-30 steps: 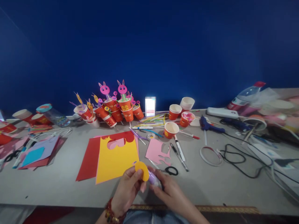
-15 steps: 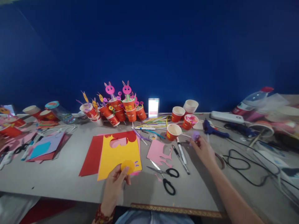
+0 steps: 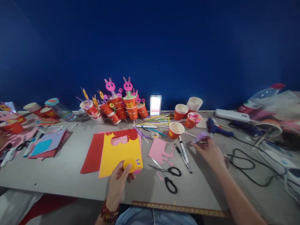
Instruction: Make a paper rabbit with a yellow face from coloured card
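My left hand (image 3: pixel 119 181) pinches a small round yellow paper piece (image 3: pixel 130 164) above the near edge of a yellow sheet (image 3: pixel 120 151), which lies on red paper (image 3: pixel 91 153). My right hand (image 3: pixel 209 151) reaches out to the right over the table, its fingers closed on a small purple paper piece (image 3: pixel 199 137). It is near two marker pens (image 3: pixel 184 153) and a blue glue gun (image 3: pixel 217 128). Open black-handled scissors (image 3: pixel 167 176) lie between my hands beside a cut pink sheet (image 3: pixel 159 150).
Red paper cups with pink and yellow rabbit cut-outs (image 3: pixel 117 106) stand at the back. More cups (image 3: pixel 185 117), coloured straws (image 3: pixel 152 123), a tape ring, black cables (image 3: pixel 246 159), a power strip and a bottle (image 3: pixel 260 97) crowd the right. Paper sheets (image 3: pixel 44 145) lie left.
My hands have parted: the right one carried the purple piece away to the right, near the pens and glue gun. The left stays low with the yellow piece. The scissors lie uncovered.
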Available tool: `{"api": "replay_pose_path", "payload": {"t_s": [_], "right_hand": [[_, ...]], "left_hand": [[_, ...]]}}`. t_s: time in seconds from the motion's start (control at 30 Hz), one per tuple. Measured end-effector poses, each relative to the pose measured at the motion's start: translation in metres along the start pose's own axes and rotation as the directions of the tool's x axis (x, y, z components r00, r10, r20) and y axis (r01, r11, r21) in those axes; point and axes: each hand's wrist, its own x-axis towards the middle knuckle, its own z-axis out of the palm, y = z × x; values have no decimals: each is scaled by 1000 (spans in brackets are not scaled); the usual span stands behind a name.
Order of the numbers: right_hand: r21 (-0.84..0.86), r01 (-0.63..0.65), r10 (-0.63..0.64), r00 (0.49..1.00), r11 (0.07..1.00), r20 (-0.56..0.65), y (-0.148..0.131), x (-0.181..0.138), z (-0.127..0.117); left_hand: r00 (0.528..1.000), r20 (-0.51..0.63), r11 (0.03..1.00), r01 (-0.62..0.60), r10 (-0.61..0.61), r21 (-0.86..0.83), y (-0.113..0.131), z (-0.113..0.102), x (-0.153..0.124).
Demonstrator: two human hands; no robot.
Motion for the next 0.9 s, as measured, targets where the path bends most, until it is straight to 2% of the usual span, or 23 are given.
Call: {"api": "replay_pose_path", "payload": {"t_s": [0.07, 0.13, 0.17, 0.2, 0.23, 0.27, 0.33, 0.4, 0.47, 0.6, 0.7, 0.9], "right_hand": [[-17, 70, -72, 982, 997, -172, -7, -12, -8], [-28, 174, -171, 914, 984, -369, -23, -31, -13], [15, 255, -229, 889, 967, -396, -35, -44, -14], [79, 362, -312, 879, 929, -360, -48, -58, -13], [184, 450, -408, 884, 874, -228, -62, -72, -10], [302, 501, -496, 863, 811, -100, -77, -87, -5], [457, 516, -616, 782, 725, 94, -105, -112, 11], [511, 488, -646, 740, 708, 187, -127, -130, 30], [504, 446, -619, 745, 739, 248, -142, -139, 48], [443, 467, -629, 689, 765, 360, -160, -140, 73], [322, 492, -588, 670, 809, 454, -171, -137, 81], [96, 530, -496, 692, 842, 524, -188, -141, 86]], "left_hand": [[1000, 10, 1000, -10, 9, 14, -1, 0, -1], [1000, 13, 999, -24, 24, 43, -2, -1, -2], [999, 5, 998, -33, 33, 53, -2, -1, -2], [999, -11, 998, -44, 45, 54, -2, 0, -2], [998, -35, 997, -59, 61, 42, -2, 0, -2], [995, -64, 997, -76, 77, 17, -2, 1, -2], [989, -107, 994, -103, 98, -43, -1, 3, -3], [989, -105, 991, -113, 105, -65, 1, 4, -5], [990, -76, 992, -119, 116, -43, 2, 3, -8], [988, -53, 989, -149, 148, -1, 3, -4, -11], [984, -45, 985, -172, 173, 27, 3, -9, -10], [978, -30, 978, -206, 206, 29, 4, -6, -8]]}}
